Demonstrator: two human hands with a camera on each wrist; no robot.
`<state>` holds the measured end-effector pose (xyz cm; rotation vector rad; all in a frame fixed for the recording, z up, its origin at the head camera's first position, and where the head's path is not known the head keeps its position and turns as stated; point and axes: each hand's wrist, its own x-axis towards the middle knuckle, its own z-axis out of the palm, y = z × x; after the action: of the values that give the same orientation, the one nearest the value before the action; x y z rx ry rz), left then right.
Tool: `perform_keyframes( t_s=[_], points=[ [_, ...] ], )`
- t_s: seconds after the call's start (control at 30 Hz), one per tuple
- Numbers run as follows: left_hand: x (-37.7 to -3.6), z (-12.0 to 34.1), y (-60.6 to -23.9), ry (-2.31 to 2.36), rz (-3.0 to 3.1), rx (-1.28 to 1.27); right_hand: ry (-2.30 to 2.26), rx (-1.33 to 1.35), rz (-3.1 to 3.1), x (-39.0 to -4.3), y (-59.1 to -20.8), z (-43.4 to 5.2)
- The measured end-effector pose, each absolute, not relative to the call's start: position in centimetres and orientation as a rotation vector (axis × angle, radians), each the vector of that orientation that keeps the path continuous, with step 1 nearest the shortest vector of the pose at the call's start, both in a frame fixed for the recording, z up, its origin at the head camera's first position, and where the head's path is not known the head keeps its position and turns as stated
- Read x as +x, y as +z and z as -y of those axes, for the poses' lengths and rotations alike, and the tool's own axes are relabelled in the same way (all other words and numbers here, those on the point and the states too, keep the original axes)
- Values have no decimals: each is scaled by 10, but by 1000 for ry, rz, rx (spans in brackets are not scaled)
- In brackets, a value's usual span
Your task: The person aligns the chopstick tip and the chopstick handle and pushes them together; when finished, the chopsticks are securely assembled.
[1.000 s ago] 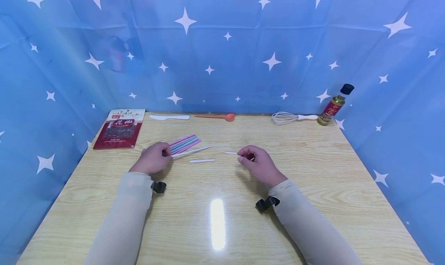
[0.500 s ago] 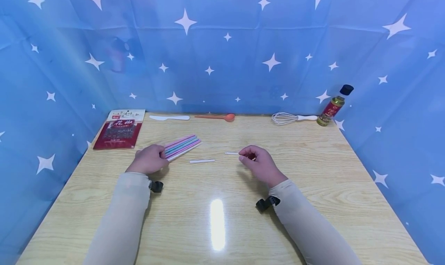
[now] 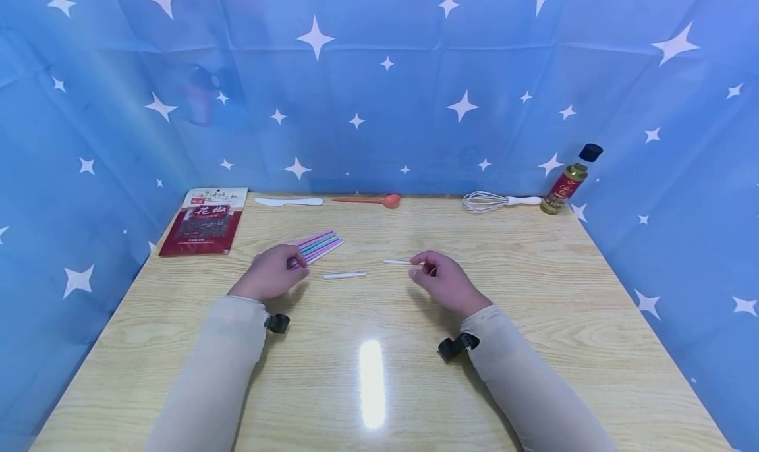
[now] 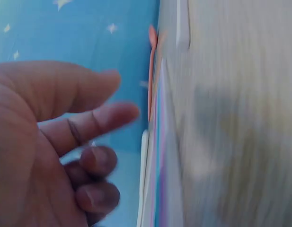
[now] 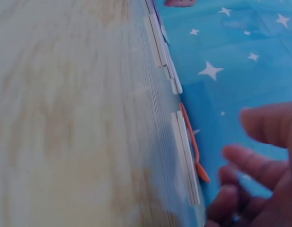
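Several thin straw-like sticks in pink, teal, purple and white lie side by side as a bundle (image 3: 323, 244) on the table. My left hand (image 3: 271, 273) is over the bundle's near end, hiding part of it. In the left wrist view, that hand's thumb and index finger are apart with nothing between them, beside the coloured sticks (image 4: 160, 142). A single white stick (image 3: 345, 275) lies between the hands. At the right, another white stick (image 3: 394, 261) lies with one end behind my right hand (image 3: 441, 281). Its loosely bent fingers (image 5: 252, 163) hold nothing in the right wrist view.
Along the back edge lie a white knife (image 3: 289, 201), an orange spoon (image 3: 388, 201) and a whisk (image 3: 486, 201). An oil bottle (image 3: 564, 185) stands at the back right. A red-and-white spice packet (image 3: 204, 221) lies back left. A starry blue curtain (image 3: 379, 136) closes off the back.
My left hand has laid a white stick against the bundle's near side and let go. It drew left, then moved back right over the bundle. My right hand has barely shifted.
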<state>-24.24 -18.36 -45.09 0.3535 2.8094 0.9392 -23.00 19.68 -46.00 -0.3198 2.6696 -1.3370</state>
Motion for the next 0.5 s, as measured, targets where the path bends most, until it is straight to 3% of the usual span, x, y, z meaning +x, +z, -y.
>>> perform_keyframes(
  t_s=[0.5],
  points=[
    [-231,141,-453,926,-2680,508,-969,-389,-2632,-232,-460,-198]
  ],
)
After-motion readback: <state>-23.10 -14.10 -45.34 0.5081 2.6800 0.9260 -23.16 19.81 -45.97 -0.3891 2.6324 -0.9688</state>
